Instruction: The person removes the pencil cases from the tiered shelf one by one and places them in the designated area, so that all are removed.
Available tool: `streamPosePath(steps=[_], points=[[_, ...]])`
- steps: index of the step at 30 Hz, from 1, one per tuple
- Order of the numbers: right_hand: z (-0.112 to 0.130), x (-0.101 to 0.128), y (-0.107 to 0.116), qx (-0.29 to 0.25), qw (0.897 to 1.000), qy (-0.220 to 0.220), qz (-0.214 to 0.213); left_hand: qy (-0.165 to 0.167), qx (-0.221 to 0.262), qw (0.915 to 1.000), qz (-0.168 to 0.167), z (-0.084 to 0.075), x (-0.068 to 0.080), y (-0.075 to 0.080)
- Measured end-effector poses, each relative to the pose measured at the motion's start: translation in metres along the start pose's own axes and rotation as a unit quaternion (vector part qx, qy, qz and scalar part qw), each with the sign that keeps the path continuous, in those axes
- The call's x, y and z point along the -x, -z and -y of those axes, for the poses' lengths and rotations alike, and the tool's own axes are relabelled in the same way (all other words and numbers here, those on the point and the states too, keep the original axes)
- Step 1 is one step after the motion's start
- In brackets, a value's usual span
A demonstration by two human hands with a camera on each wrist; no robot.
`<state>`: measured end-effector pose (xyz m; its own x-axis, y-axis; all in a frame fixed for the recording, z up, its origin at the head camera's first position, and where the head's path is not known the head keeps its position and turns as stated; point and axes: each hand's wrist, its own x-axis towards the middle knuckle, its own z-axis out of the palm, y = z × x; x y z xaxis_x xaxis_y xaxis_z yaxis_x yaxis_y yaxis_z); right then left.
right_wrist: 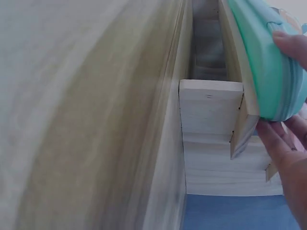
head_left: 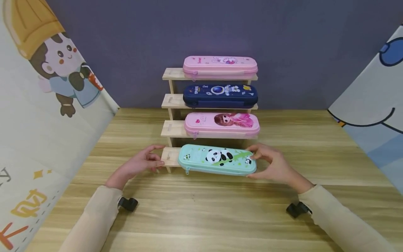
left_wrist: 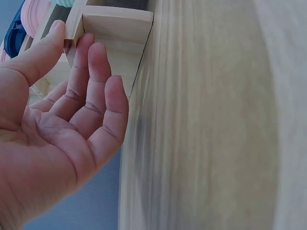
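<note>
A mint-green pencil case [head_left: 196, 157] with a panda print lies slightly askew on the lowest step of a wooden stepped rack [head_left: 172, 157]. My right hand [head_left: 277, 166] grips the case's right end, thumb at the front and fingers at the back. In the right wrist view, the green case [right_wrist: 264, 62] rests against the step's board, with the hand [right_wrist: 292, 158] partly cut off by the frame. My left hand [head_left: 141, 161] holds the left end of that lowest step. The left wrist view shows the thumb and fingers of this hand [left_wrist: 62, 124] about the board's edge.
Above, the rack carries a pink pencil case [head_left: 201, 127] with a girl print, a navy space-print case [head_left: 201, 92] and a pink rabbit-print case [head_left: 204, 64], one per step. The rack stands on a wood-grain table [head_left: 201, 213] before a dark wall [head_left: 141, 45].
</note>
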<state>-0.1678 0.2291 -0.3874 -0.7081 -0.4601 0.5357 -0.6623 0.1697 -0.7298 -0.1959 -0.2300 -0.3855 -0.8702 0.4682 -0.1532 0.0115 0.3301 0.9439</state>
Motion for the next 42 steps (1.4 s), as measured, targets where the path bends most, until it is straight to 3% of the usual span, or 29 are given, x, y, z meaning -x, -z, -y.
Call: streamPosePath(steps=[5,11,19,27,33,39,42], points=[[0.008,-0.003,0.004,-0.023,0.998,0.065,-0.01,-0.004,0.004,1.0,0.003,-0.001,0.0,0.002],[0.022,-0.005,0.014,-0.068,0.993,0.097,-0.017,-0.006,0.001,1.0,0.006,0.001,-0.002,0.003],[0.029,-0.007,0.03,-0.078,0.986,0.141,-0.047,0.013,0.021,0.9997,0.003,0.0,-0.003,0.003],[0.036,-0.007,0.049,-0.086,0.977,0.167,-0.1,0.021,0.046,0.9986,0.017,-0.001,-0.005,0.001],[0.043,-0.01,0.06,-0.083,0.97,0.183,-0.14,0.028,0.035,0.9988,0.017,-0.004,-0.004,0.003],[0.052,-0.008,0.066,-0.082,0.966,0.167,-0.181,0.027,0.019,0.9993,0.02,-0.006,-0.004,0.004],[0.056,-0.007,0.066,-0.101,0.957,0.171,-0.212,0.025,0.016,0.9993,0.023,-0.007,-0.004,0.005]])
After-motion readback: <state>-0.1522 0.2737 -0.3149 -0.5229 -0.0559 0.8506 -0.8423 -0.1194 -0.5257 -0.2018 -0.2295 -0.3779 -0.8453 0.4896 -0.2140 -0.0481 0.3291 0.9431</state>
